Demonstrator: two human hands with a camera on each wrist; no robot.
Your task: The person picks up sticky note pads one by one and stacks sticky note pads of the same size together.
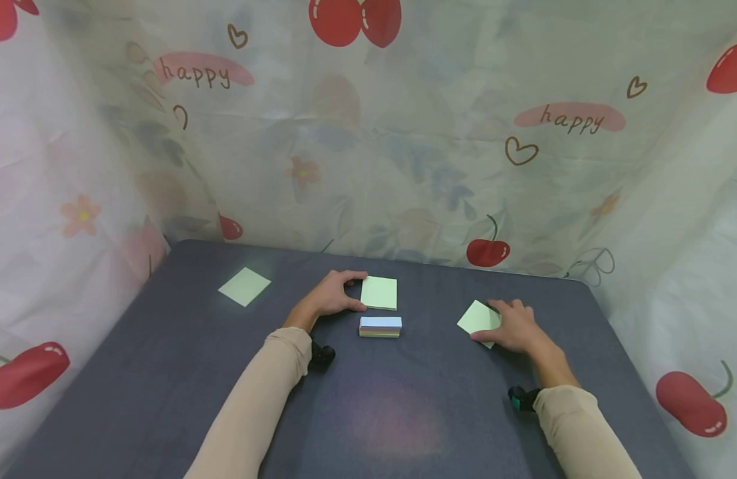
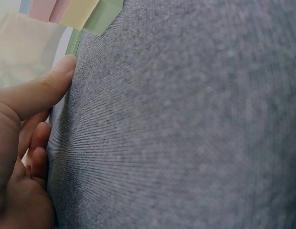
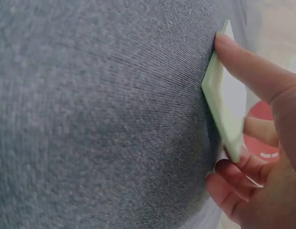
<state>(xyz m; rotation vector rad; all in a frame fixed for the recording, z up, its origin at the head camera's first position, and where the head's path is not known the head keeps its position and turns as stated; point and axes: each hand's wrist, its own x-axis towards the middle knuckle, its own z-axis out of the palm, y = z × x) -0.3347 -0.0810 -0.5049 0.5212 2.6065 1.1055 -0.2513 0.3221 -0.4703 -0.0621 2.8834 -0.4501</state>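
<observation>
My left hand [image 1: 329, 295] holds a pale green sticky note pad [image 1: 379, 293] at its left side, thumb at the near corner and index finger at the far one. In the left wrist view the thumb [image 2: 45, 90] meets the pad's edge. Over on the right, my right hand [image 1: 515, 327] pinches a second green sticky note pad [image 1: 479, 318], turned cornerwise, between thumb and fingers. The right wrist view shows this pad [image 3: 229, 98] slightly tilted, its near edge toward the cloth. Just in front of the middle pad lies a multicoloured stack of sticky notes [image 1: 380, 326].
A third green sticky note pad [image 1: 245, 287] lies cornerwise at the far left of the dark grey table [image 1: 392, 412]. Behind and on both sides hangs a printed curtain [image 1: 404, 166], close to the table edges. A black wrist strap [image 1: 322, 356] sits at the left cuff.
</observation>
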